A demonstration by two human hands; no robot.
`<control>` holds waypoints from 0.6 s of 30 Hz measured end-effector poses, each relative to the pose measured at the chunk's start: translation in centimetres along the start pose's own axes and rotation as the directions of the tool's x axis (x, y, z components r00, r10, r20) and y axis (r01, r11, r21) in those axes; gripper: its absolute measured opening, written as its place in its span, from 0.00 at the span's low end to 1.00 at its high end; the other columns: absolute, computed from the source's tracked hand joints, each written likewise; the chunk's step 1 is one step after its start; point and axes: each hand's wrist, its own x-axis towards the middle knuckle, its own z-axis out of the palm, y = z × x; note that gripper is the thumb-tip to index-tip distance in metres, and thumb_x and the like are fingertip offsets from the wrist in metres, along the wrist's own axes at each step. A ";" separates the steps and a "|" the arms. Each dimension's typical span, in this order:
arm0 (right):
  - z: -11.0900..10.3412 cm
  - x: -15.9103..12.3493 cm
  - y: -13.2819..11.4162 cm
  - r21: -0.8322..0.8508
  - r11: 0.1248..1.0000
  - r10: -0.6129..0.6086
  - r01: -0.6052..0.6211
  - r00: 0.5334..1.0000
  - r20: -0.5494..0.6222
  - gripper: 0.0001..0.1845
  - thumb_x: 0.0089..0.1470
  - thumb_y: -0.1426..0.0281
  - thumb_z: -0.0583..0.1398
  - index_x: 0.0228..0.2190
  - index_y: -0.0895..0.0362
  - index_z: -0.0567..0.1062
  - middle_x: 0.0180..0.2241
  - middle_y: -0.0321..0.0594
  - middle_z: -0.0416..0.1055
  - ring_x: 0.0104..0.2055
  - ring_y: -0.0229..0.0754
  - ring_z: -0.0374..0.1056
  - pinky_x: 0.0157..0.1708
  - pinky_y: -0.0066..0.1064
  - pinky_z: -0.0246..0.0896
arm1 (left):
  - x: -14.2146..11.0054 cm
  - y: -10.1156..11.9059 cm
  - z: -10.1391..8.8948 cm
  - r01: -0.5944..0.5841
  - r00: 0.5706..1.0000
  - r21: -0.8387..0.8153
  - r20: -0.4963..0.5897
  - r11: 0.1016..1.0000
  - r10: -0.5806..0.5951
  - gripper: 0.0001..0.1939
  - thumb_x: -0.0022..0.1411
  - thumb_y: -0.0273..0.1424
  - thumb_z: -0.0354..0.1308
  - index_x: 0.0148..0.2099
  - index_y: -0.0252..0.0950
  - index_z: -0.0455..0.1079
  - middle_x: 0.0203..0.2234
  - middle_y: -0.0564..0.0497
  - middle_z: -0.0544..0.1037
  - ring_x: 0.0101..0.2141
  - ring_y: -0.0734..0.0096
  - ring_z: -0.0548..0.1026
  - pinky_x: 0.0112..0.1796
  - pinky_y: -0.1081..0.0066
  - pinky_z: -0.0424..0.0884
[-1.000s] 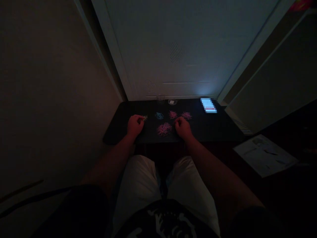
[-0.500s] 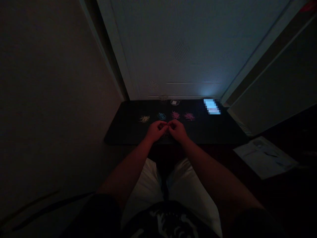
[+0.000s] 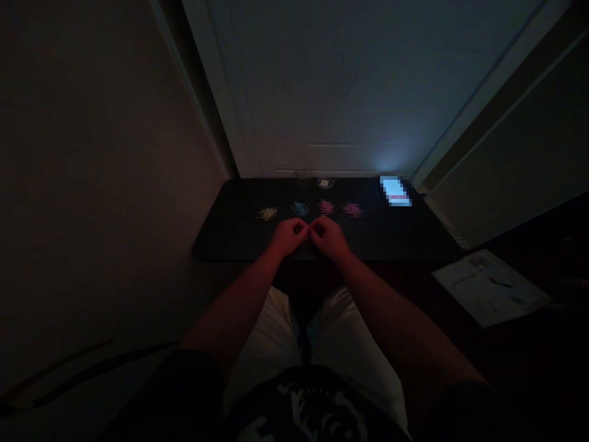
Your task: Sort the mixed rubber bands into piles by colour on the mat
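Observation:
Over the near part of a dark table, my left hand (image 3: pixel 291 236) and my right hand (image 3: pixel 329 236) meet at the fingertips, both pinched closed. Whatever they hold is too small and dim to make out. Below the fingertips, partly hidden between the hands, lies a faint reddish pile of thin sticks (image 3: pixel 306 243). Just beyond them sit small heaps of thin stick-like pieces in a row: a pale yellow heap (image 3: pixel 267 213), a blue heap (image 3: pixel 300 209), a pink heap (image 3: pixel 326 207) and a purplish-pink heap (image 3: pixel 353 210).
The dark table (image 3: pixel 230 236) stands against a pale door-like panel (image 3: pixel 276 80). At its back edge are a clear cup (image 3: pixel 304 177) and a round clear lid (image 3: pixel 325 183). A glowing phone (image 3: pixel 396 191) lies at the back right. A printed sheet (image 3: pixel 490 288) rests lower right.
The view has tilted slightly, so the table appears a little higher. Both hands stay together, and their fingertips have shifted only slightly. The heaps look the same.

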 end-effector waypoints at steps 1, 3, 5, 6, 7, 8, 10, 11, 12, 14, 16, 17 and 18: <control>0.0 0.0 0.0 -0.010 1.000 -0.010 0.010 1.000 0.000 0.02 0.44 0.73 0.56 0.26 0.56 0.68 0.25 0.36 0.64 0.27 0.36 0.59 0.27 0.28 0.54 | 0.0 0.0 0.0 0.000 1.000 0.000 0.000 1.000 0.000 0.09 0.55 0.34 0.53 0.32 0.34 0.71 0.25 0.52 0.75 0.26 0.74 0.70 0.28 0.75 0.64; -0.1 0.0 -0.1 -0.020 0.999 -0.029 0.029 1.000 -0.010 0.01 0.44 0.74 0.55 0.25 0.56 0.67 0.25 0.36 0.63 0.27 0.37 0.59 0.28 0.28 0.53 | 0.0 0.0 0.0 0.003 1.000 -0.007 -0.004 1.000 -0.003 0.09 0.55 0.33 0.53 0.32 0.33 0.71 0.25 0.52 0.75 0.25 0.75 0.69 0.28 0.75 0.64; -0.1 0.1 -0.1 -0.019 0.999 -0.043 0.043 0.999 -0.027 0.02 0.44 0.74 0.55 0.24 0.56 0.66 0.25 0.36 0.62 0.27 0.37 0.58 0.28 0.28 0.53 | 0.0 0.0 0.0 0.007 1.000 -0.017 -0.022 1.000 -0.007 0.08 0.54 0.32 0.52 0.32 0.33 0.70 0.25 0.52 0.74 0.25 0.76 0.69 0.28 0.75 0.64; -0.2 0.1 -0.1 -0.017 0.999 -0.042 0.041 0.998 -0.037 0.02 0.44 0.74 0.54 0.24 0.56 0.65 0.25 0.36 0.62 0.27 0.37 0.58 0.28 0.28 0.53 | 0.0 0.0 0.1 0.010 0.999 -0.022 -0.034 1.000 -0.010 0.08 0.54 0.32 0.52 0.31 0.33 0.70 0.25 0.52 0.74 0.25 0.76 0.69 0.28 0.75 0.64; -0.2 0.1 -0.1 -0.017 0.999 -0.035 0.034 0.998 -0.044 0.02 0.44 0.75 0.54 0.24 0.56 0.65 0.25 0.36 0.62 0.27 0.37 0.58 0.28 0.28 0.53 | 0.0 0.0 0.1 0.014 0.999 -0.026 -0.045 1.000 -0.015 0.08 0.54 0.32 0.52 0.31 0.33 0.69 0.24 0.52 0.74 0.25 0.76 0.69 0.28 0.75 0.64; -0.2 0.1 -0.1 -0.017 1.000 -0.023 0.023 0.999 -0.046 0.02 0.43 0.75 0.54 0.24 0.56 0.65 0.25 0.36 0.61 0.27 0.37 0.58 0.27 0.28 0.53 | 0.0 0.0 0.1 0.018 0.999 -0.028 -0.051 0.999 -0.020 0.08 0.54 0.32 0.53 0.31 0.33 0.69 0.24 0.52 0.74 0.25 0.76 0.69 0.28 0.75 0.64; -0.3 0.1 -0.1 -0.020 1.000 0.008 -0.009 0.999 -0.047 0.02 0.43 0.74 0.54 0.24 0.56 0.64 0.24 0.35 0.61 0.26 0.37 0.57 0.27 0.28 0.52 | 0.0 0.0 0.1 0.030 0.998 -0.034 -0.049 0.999 -0.032 0.08 0.54 0.33 0.52 0.31 0.33 0.69 0.24 0.52 0.74 0.24 0.76 0.68 0.27 0.75 0.64; -0.3 0.2 -0.1 -0.019 1.000 0.023 -0.024 0.999 -0.047 0.02 0.43 0.74 0.54 0.24 0.56 0.64 0.24 0.35 0.61 0.26 0.37 0.57 0.26 0.28 0.52 | 0.0 0.0 0.1 0.036 0.998 -0.039 -0.046 0.999 -0.038 0.08 0.54 0.33 0.52 0.31 0.33 0.69 0.24 0.52 0.74 0.24 0.76 0.68 0.27 0.75 0.64; -0.3 0.2 -0.1 -0.018 0.999 0.036 -0.037 0.998 -0.049 0.02 0.43 0.74 0.53 0.24 0.56 0.64 0.23 0.35 0.61 0.25 0.37 0.57 0.26 0.28 0.51 | 0.0 0.0 0.1 0.042 0.998 -0.043 -0.047 0.998 -0.044 0.08 0.54 0.33 0.52 0.31 0.33 0.69 0.24 0.52 0.74 0.24 0.76 0.68 0.27 0.75 0.64; -0.3 0.2 -0.2 -0.016 0.998 0.057 -0.058 0.996 -0.062 0.02 0.43 0.74 0.53 0.25 0.56 0.64 0.23 0.34 0.61 0.25 0.37 0.57 0.25 0.28 0.52 | 0.1 0.0 0.0 0.054 0.997 -0.048 -0.060 0.997 -0.057 0.08 0.54 0.33 0.52 0.31 0.33 0.69 0.24 0.52 0.74 0.24 0.76 0.69 0.27 0.75 0.64; -0.3 0.2 -0.1 -0.015 0.997 0.068 -0.070 0.995 -0.073 0.02 0.43 0.74 0.53 0.25 0.56 0.64 0.23 0.34 0.61 0.25 0.36 0.57 0.26 0.28 0.52 | 0.1 0.0 0.0 0.060 0.995 -0.046 -0.074 0.997 -0.063 0.08 0.54 0.33 0.52 0.30 0.33 0.69 0.24 0.52 0.74 0.24 0.75 0.69 0.28 0.75 0.64; -0.3 0.2 -0.1 -0.011 0.998 0.068 -0.069 0.995 -0.073 0.03 0.43 0.74 0.53 0.25 0.56 0.65 0.23 0.35 0.62 0.25 0.36 0.58 0.26 0.28 0.53 | 0.1 -0.1 0.1 0.058 0.995 -0.045 -0.079 0.997 -0.062 0.08 0.54 0.33 0.52 0.30 0.34 0.69 0.24 0.52 0.74 0.25 0.75 0.69 0.28 0.75 0.64; -0.2 0.2 -0.1 -0.005 0.998 0.062 -0.063 0.996 -0.069 0.04 0.43 0.74 0.53 0.27 0.56 0.66 0.24 0.35 0.63 0.26 0.37 0.58 0.26 0.28 0.54 | 0.1 -0.1 0.1 0.055 0.995 -0.044 -0.080 0.998 -0.058 0.08 0.54 0.33 0.52 0.31 0.34 0.69 0.24 0.52 0.74 0.25 0.75 0.69 0.28 0.75 0.64</control>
